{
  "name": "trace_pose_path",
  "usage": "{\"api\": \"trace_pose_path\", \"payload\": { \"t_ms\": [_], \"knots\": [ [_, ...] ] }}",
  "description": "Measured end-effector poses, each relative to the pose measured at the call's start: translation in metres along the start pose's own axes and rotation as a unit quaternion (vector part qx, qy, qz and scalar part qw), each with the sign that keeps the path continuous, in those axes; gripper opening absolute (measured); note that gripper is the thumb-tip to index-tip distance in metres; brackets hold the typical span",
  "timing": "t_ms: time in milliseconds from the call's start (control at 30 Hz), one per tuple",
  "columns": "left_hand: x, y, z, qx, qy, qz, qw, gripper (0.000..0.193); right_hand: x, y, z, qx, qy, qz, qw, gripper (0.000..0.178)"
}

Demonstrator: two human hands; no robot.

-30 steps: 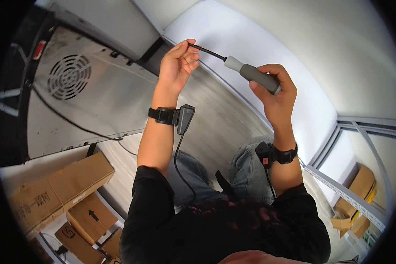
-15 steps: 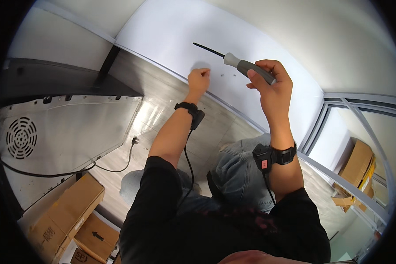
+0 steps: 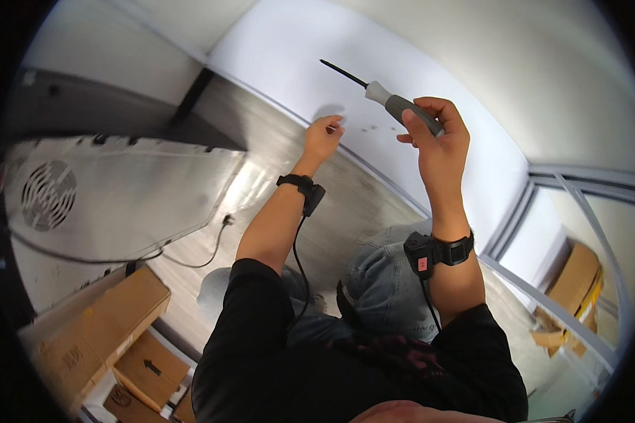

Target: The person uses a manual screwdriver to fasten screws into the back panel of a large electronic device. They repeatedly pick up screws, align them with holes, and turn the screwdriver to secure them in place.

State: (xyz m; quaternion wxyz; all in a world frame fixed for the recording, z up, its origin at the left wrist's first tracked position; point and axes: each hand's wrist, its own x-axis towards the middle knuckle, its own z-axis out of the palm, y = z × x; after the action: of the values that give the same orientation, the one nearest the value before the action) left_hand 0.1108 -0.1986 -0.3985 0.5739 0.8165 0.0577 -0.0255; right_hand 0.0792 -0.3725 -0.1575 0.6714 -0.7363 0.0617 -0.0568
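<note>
My right hand (image 3: pixel 441 134) is wrapped round the grey handle of a screwdriver (image 3: pixel 395 104). Its thin black shaft points up and to the left, above a white panel (image 3: pixel 275 49). At the panel's near edge is my left hand (image 3: pixel 323 137), its fingers curled together by the thumb. Whatever may be between those fingertips is too small to make out. A few tiny dark pieces, perhaps screws (image 3: pixel 365 130), lie on the panel between my two hands, blurred.
On the left stands a metal appliance casing (image 3: pixel 134 190) with a round vent and a black cable with a plug (image 3: pixel 226 221). Cardboard boxes (image 3: pixel 120 317) sit at the lower left. A white metal frame (image 3: pixel 543 289) and a torn carton (image 3: pixel 575 278) are on the right.
The view has swung, so the surroundings sit further right and look blurred. My left hand's fingers have loosened slightly near the panel's edge. The screwdriver stays in my right hand.
</note>
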Motion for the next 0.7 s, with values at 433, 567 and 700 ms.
{"api": "trace_pose_path", "payload": {
  "t_ms": [433,567,700],
  "knots": [
    [-0.102,0.159,-0.268,-0.455,0.112,0.054,0.882,0.036,-0.081,-0.023,0.139,0.119,-0.252,-0.014,0.960,0.027],
    [-0.105,0.162,-0.275,-0.440,0.155,0.065,0.882,0.032,-0.099,-0.037,0.144,0.106,-0.285,0.015,0.952,0.028],
    [-0.104,0.163,-0.276,-0.448,0.164,0.068,0.876,0.030,-0.106,-0.036,0.150,0.126,-0.283,-0.008,0.951,0.027]
  ]
}}
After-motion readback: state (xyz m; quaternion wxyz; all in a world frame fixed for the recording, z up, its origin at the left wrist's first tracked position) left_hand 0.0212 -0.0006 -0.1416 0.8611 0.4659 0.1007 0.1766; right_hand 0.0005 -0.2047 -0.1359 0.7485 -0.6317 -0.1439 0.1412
